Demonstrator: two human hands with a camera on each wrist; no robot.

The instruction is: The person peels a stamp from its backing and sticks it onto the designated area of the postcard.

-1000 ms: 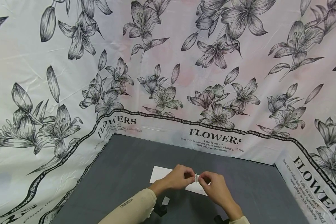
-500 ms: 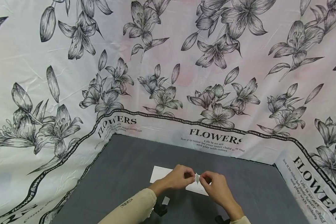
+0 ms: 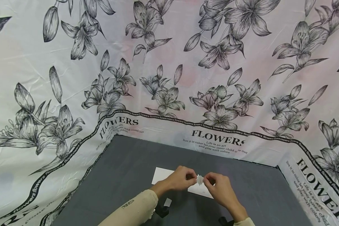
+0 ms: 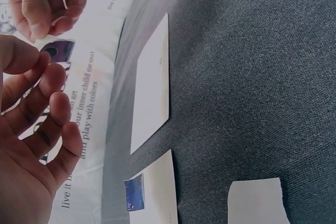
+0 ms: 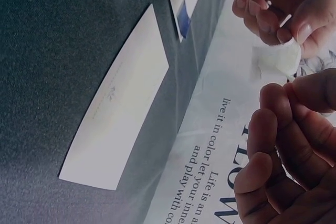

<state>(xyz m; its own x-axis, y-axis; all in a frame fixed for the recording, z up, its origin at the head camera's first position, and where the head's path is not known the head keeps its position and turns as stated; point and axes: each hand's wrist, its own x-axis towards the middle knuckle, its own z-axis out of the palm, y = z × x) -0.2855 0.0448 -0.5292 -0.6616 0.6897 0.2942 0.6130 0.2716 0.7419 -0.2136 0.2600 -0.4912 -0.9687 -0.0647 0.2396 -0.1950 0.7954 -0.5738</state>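
Note:
Between both hands, in mid-air over the table, is a small stamp-like sticker (image 3: 200,179), its paper flaring out white in the head view. The left wrist view shows its purple printed face (image 4: 62,51); the right wrist view shows its white back (image 5: 283,59). My left hand (image 3: 180,179) pinches one edge with thumb and forefinger. The opposite edge is pinched by my right hand (image 3: 218,186). Below the hands lies a blank white card or envelope (image 3: 199,190). A second white card (image 4: 157,192), left of it, bears a blue stamp (image 4: 135,192).
A small white paper scrap (image 4: 257,203) lies on the dark grey table (image 3: 124,175), nearer the body. Black devices (image 3: 161,211) sit at the wrists. A white curtain with printed flowers (image 3: 164,100) encloses the table's back and sides.
My right hand has drawn slightly to the right, away from the left one. More of the sticker's white paper now shows between the fingertips. The left hand has stayed nearly still.

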